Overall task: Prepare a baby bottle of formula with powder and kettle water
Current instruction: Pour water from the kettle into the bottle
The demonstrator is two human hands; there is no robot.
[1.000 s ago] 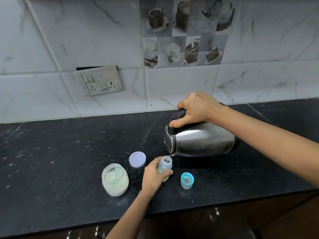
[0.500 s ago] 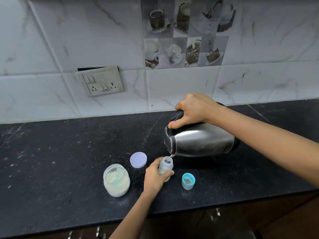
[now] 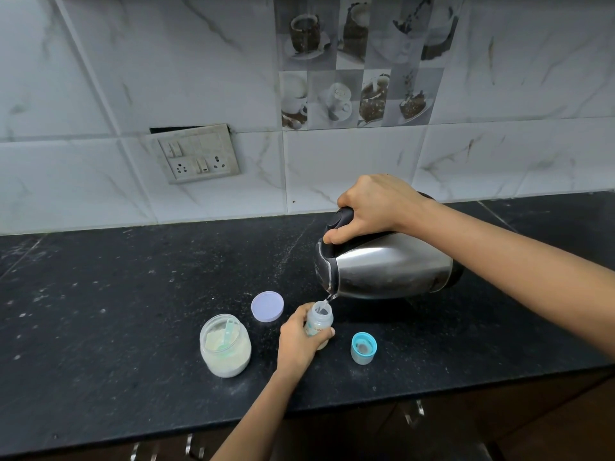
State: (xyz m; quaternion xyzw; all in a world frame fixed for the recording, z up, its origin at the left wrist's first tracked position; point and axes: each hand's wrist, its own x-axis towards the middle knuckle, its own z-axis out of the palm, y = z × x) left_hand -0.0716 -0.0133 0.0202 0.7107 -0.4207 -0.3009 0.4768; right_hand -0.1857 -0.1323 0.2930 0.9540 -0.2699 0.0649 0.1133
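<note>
A small clear baby bottle (image 3: 320, 320) stands on the black counter (image 3: 116, 311), and my left hand (image 3: 298, 341) grips it round its side. My right hand (image 3: 372, 207) holds the black handle of a steel kettle (image 3: 389, 267), which is tipped over to the left. A thin stream of water runs from the kettle's spout into the bottle's open mouth. The bottle's blue cap (image 3: 363, 347) lies to the right of the bottle. An open jar of pale powder (image 3: 225, 349), with a light green scoop in it, stands to the left of my left hand.
The jar's lilac lid (image 3: 267, 306) lies flat behind the jar. A switch and socket plate (image 3: 196, 154) sits on the tiled wall at the back. The counter's front edge runs just below my left forearm, with cabinet handles under it.
Kettle and bottle keep the same pose while water keeps running. Only the camera has shifted slightly.
</note>
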